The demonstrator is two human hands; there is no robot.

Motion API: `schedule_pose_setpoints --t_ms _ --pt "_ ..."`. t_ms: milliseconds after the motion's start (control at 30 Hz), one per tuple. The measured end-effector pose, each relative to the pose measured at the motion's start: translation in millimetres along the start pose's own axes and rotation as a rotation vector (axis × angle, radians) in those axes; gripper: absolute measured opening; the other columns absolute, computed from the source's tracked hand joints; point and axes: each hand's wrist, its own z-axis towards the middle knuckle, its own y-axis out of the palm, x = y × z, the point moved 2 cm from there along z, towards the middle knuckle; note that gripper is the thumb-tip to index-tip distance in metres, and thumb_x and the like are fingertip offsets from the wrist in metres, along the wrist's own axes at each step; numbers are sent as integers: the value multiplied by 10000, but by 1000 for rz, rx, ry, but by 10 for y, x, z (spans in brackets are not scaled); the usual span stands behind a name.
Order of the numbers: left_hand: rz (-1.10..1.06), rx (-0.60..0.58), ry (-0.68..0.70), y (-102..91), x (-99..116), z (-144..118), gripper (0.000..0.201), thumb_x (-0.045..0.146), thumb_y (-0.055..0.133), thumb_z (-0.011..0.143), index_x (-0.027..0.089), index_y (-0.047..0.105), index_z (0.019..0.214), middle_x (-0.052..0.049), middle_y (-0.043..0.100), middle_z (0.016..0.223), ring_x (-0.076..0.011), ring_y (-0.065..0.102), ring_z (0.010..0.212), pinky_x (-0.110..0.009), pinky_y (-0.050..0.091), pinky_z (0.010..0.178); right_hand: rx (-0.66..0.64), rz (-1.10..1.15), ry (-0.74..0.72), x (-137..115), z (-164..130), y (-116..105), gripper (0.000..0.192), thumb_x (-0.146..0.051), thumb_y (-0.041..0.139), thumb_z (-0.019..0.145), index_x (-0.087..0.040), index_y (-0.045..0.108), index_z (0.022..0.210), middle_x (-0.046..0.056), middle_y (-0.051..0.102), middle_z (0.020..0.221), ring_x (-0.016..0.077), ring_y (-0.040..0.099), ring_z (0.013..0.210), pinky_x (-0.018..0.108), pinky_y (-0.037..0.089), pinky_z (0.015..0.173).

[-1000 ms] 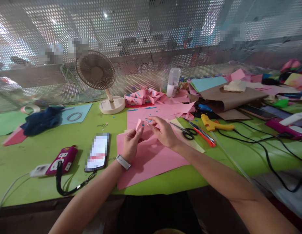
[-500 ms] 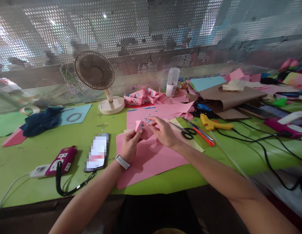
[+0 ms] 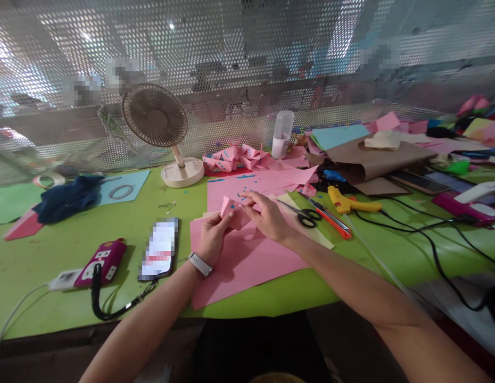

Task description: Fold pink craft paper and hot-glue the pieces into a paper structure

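Note:
My left hand grips a small folded piece of pink paper with a blue dot on it, thumb on the near side. Close against the paper's right edge is my right hand, its thumb and fingertips drawn together in a pinch. Whatever lies between those fingertips is too small to make out. Both hands are above a stack of pink sheets. Tiny blue dots are scattered on the pink paper just beyond. Black-handled scissors and a red utility knife lie right of my right hand.
A phone and a purple power strip lie at left. Behind stand a fan, folded pink dotted shapes and a bottle. At right are a yellow glue gun, black cables and brown paper.
The pink piece has tilted slightly in my left hand, and fewer blue dots show on it. My right hand has barely moved.

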Motion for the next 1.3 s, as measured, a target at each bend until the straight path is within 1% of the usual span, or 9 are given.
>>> schedule_pose_setpoints --t_ms 233,433,567,700,833,933,1067,1167,1300 --pt "98 23 76 -22 12 7 296 382 824 662 143 653 624 7 606 621 -92 534 594 -215 445 582 -16 -7 -10 -2 -22 44 260 -238 554 915 -240 604 1170 37 687 875 204 642 901 375 493 901" --pt "-13 2 -111 -7 45 7 417 487 841 606 172 661 813 52 570 600 -96 595 533 -245 542 583 -98 -2 3 25 98 -159 275 -291 563 918 -204 617 1173 39 675 863 183 642 830 323 494 828" --pt "-27 -29 -168 -60 57 50 445 454 873 568 166 672 841 2 656 688 -168 696 667 -258 568 603 -104 -22 -1 82 162 -274 281 -295 590 899 -187 634 1155 37 676 878 165 637 808 292 494 794" --pt "45 -114 -173 -111 30 91 389 428 861 604 163 694 834 -52 722 831 -192 717 748 -233 548 580 -131 -27 -12 166 181 -237 252 -269 584 893 -208 647 1129 43 698 948 161 647 839 295 509 806" --pt "104 -119 -150 -143 16 113 360 441 839 639 163 696 816 -63 728 853 -210 721 829 -238 551 630 -28 -73 -49 85 244 -300 263 -263 583 892 -204 641 1142 63 699 974 193 645 946 360 496 906" --pt "95 -103 -138 -163 18 124 363 460 822 659 180 700 856 -64 734 891 -217 717 904 -245 554 679 12 -52 -39 -102 315 -562 269 -298 585 900 -190 645 1138 66 707 970 188 656 934 355 504 897" --pt "76 -68 -133 -178 26 140 383 473 822 651 194 688 876 -68 733 952 -233 701 991 -235 553 684 12 -110 27 -154 307 -1179 252 -286 570 891 -195 667 1104 64 718 1018 187 669 931 341 523 857" --pt "71 -22 -115 -183 35 159 391 461 832 641 186 676 870 -54 722 891 -212 714 924 -227 558 678 -31 -388 201 159 123 -1684 293 -213 550 866 -182 658 1137 66 725 994 187 673 882 323 516 819" --pt "34 13 -98 -184 37 180 385 433 846 629 177 675 861 -41 709 869 -180 717 842 -215 561 665 -269 -864 434 777 -303 -2110 422 -87 569 784 -115 632 1200 151 699 1090 238 654 961 318 472 843"
